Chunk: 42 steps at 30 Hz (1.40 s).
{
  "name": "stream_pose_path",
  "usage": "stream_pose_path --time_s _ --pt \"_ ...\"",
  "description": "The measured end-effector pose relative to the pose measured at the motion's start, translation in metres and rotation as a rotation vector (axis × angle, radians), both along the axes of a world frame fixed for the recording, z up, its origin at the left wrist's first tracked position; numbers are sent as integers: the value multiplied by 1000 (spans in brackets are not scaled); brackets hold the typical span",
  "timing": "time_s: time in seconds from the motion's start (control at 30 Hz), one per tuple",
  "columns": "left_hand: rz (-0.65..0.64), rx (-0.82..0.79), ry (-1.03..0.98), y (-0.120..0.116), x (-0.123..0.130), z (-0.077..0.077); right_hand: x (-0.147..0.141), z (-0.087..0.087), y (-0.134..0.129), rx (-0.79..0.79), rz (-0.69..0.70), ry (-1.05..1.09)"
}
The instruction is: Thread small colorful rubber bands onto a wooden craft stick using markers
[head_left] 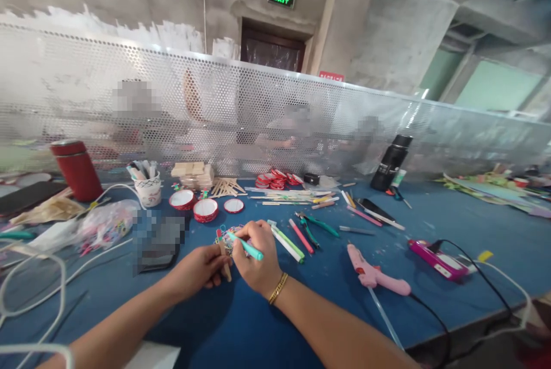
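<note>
My left hand (198, 268) pinches a wooden craft stick (228, 272) near its lower end; the top of the stick shows a red patch. In my right hand (262, 263) is a turquoise marker pen (251, 249), its tip close to the upper part of the stick. Whether the tip touches the wood I cannot tell. Behind both hands lies a heap of small coloured rings (222, 235), partly hidden by my fingers. Just right of my right hand are green-and-white markers (287, 243) and a red marker (301, 235).
Red-rimmed round discs (205, 209) and stacked wooden pieces (192, 175) stand at the back. Pliers (316, 227), a pink glue gun (374, 277) and a magenta power strip (439, 260) lie to the right. A red flask (77, 171) and white cable (64, 277) are left. A perforated screen (241, 111) borders the table.
</note>
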<state>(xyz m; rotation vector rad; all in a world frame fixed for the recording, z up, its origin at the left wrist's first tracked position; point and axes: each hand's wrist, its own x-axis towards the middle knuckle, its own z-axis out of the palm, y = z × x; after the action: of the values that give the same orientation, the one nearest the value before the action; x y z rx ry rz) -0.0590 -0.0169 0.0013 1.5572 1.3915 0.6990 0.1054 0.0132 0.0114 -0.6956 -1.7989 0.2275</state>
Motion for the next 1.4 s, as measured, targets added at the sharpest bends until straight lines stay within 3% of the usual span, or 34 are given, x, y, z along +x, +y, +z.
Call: stream_pose_path --time_s 1.4 --pt "1 36 56 -10 6 7 4 1 -4 -41 12 -36"
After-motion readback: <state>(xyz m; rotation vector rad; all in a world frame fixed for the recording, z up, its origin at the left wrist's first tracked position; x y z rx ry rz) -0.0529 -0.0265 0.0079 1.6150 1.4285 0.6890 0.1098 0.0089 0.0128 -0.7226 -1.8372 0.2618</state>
